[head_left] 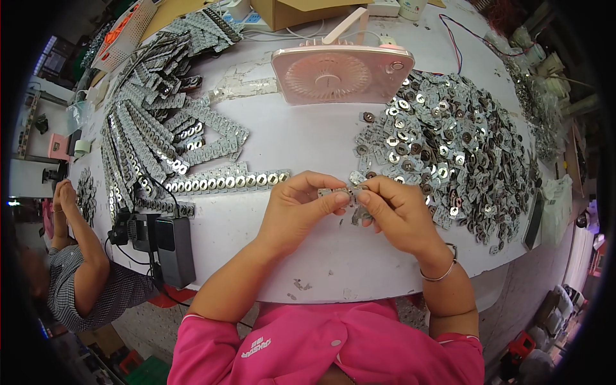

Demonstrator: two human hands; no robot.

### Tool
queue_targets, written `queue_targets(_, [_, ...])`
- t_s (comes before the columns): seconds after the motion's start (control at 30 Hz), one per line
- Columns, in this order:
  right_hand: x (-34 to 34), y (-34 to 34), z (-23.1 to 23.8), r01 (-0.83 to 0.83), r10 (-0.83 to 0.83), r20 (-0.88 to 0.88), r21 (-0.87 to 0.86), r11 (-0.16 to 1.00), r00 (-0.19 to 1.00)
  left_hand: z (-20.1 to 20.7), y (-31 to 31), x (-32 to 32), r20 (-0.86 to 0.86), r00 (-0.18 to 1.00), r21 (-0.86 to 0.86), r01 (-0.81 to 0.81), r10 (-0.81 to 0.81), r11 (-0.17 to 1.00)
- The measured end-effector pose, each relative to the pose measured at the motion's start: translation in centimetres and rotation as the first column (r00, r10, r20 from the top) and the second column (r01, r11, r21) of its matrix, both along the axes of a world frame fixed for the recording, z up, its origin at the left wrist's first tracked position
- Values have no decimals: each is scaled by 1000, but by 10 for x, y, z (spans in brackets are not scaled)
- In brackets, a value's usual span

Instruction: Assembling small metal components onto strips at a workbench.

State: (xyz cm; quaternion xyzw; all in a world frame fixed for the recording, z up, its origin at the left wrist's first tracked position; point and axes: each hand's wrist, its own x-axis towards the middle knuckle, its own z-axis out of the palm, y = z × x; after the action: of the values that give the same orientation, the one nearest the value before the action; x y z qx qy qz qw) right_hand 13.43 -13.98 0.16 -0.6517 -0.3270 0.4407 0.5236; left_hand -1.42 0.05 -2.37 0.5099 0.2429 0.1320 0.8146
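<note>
My left hand [298, 208] pinches a short strip of small grey metal plates [333, 192] between thumb and fingers. From the other side my right hand [399, 212] is closed on small grey metal plates [359, 217] at the strip's right end; its fingers partly hide them, so I cannot tell whether they are joined. Right of my hands spreads a large heap of loose metal plates with round discs [449, 154]. To the left, a finished-looking row of joined plates [231, 181] lies flat, its end close to my left hand.
A pink fan [333, 74] stands behind my hands. Many joined strips [151, 115] pile up at the left. Black power adapters [173, 250] with cables sit at the table's left front. Another person's arm [83, 224] is at far left. A white basket [125, 35] stands at back left.
</note>
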Motion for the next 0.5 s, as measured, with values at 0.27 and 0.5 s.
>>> queue_targets(0.27, [0, 3, -9, 98, -42, -393, 125, 987, 919, 0, -2, 3, 211, 976, -19, -49, 52, 999])
queue_targets(0.5, [-10, 4, -10, 113, -115, 11, 95, 989, 993, 6, -3, 6, 229, 970, 719, -225, 81, 658])
